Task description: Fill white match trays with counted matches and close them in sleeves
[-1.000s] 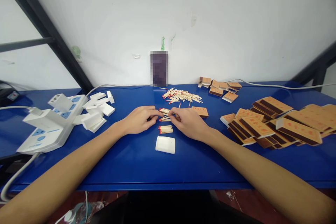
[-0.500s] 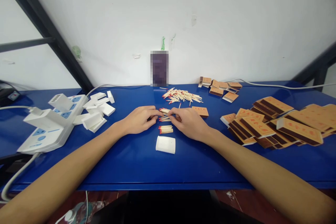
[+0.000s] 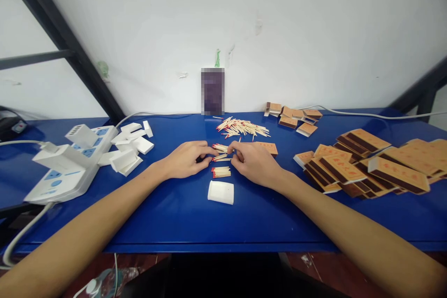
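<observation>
Two small groups of red-headed matches lie between my hands, the farther matches (image 3: 220, 148) just behind the middle matches (image 3: 221, 157). My left hand (image 3: 190, 159) rests at their red heads, its index fingertip at the edge of the groups and its thumb apart from it. At the plain stick ends is my right hand (image 3: 256, 163), fingers bent, with thumb and index finger apart. Neither hand visibly grips a match. Nearer to me is a neat row of matches (image 3: 221, 172), and in front of it a white matchbox tray (image 3: 221, 193).
Loose matches (image 3: 242, 127) form a pile at the back. An orange matchbox (image 3: 268, 148) sits beyond my right hand. Matchboxes (image 3: 342, 167) are heaped at right, with orange sleeves (image 3: 288, 118) near the wall. White trays (image 3: 127, 146) and a power strip (image 3: 66, 177) are at left.
My right hand has drawn slightly to the right, away from the stick ends, uncovering more of the matches. The left hand has barely moved.
</observation>
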Demonstrator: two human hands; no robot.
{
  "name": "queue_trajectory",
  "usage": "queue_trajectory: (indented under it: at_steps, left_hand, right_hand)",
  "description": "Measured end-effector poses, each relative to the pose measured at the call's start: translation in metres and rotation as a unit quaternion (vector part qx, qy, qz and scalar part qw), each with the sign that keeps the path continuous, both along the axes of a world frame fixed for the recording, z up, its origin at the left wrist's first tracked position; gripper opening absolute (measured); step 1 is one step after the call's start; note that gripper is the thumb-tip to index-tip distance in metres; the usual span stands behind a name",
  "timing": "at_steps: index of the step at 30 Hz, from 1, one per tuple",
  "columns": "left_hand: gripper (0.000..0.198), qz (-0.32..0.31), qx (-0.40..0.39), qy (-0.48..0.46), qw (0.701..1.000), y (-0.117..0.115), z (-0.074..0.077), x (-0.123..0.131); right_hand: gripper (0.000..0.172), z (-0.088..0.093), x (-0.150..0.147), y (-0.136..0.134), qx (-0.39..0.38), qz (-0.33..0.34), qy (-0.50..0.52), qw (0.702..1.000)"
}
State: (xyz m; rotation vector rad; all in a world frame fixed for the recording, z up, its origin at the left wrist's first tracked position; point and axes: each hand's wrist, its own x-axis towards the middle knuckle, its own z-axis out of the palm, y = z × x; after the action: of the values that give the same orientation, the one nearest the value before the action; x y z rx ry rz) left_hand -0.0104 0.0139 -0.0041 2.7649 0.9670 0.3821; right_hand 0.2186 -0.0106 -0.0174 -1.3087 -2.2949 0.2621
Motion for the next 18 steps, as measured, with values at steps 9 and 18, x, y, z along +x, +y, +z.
queue_trajectory:
  at_steps: [9, 18]
  left_hand:
    - [0.031, -0.011, 0.010, 0.006, 1.000, 0.0016, -0.0022, -0.0009]
    - [0.034, -0.019, 0.014, 0.012, 1.000, 0.0026, -0.0036, -0.0027]
  right_hand:
    - [0.012, -0.0015, -0.0016, 0.0016, 0.004, -0.002, -0.005, 1.000]
    - [0.016, -0.0012, -0.0013, -0.0010, -0.004, 0.044, 0.024, 0.999]
